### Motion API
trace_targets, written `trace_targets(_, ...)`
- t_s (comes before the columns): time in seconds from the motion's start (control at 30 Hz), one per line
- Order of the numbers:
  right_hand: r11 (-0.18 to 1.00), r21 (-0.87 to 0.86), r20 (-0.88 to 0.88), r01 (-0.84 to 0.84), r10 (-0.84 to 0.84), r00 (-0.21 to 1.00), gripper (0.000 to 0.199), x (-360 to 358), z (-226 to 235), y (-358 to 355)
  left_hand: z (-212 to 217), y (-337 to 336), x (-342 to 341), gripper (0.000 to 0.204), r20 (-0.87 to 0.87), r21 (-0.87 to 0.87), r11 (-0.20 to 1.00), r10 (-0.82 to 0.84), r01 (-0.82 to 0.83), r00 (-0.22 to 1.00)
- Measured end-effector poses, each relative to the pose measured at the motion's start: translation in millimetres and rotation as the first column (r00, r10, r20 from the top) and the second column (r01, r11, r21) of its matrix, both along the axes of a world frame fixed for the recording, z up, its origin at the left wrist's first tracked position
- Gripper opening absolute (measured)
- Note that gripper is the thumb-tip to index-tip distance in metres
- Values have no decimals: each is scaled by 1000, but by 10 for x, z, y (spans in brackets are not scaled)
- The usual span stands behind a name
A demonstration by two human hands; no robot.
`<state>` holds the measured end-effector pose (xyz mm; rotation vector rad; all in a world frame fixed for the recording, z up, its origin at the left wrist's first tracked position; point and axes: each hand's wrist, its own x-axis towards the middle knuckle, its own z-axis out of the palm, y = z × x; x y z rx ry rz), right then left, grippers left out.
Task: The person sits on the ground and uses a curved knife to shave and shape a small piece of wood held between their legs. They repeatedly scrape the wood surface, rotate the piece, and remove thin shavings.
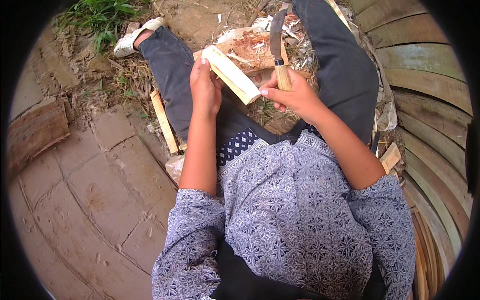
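Between my hands is a pale block of wood (231,74), tilted down to the right, its upper face smooth and white. My left hand (205,85) grips it along the left side, with the thumb at the upper end. My right hand (292,94) is closed round the light wooden handle of a machete (276,32); its dark curved blade points up and away from me. My right thumb and fingertips also touch the lower right end of the block. Beyond the block lies a broad log (257,50) with a reddish, chopped top and pale shavings on it.
White wood chips (305,47) scatter around the log between my legs. A wooden strip (164,121) leans by my left knee. Slatted planks (425,80) line the right side. A curved bark slab (39,132) rests on the brick paving (100,185) at left, with grass (102,22) beyond.
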<state>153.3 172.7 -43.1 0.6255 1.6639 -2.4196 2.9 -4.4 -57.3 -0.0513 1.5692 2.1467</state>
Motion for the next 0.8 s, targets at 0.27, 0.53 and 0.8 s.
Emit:
trace_targets(0.27, 995, 100, -31, -2, 5, 1000, 29, 29, -184, 29, -82, -2, 18, 37, 11, -129, 990, -49, 50, 999)
trace_targets(0.53, 999, 37, -23, -23, 24, 999, 18, 35, -123, 87, -245, 50, 80, 37, 153, -225, 972, -40, 74, 987)
trace_targets(0.8, 993, -80, -71, 89, -94, 993, 14, 82, -152, 251, -180, 96, 37, 36, -97, -319, 940, 91, -118, 991)
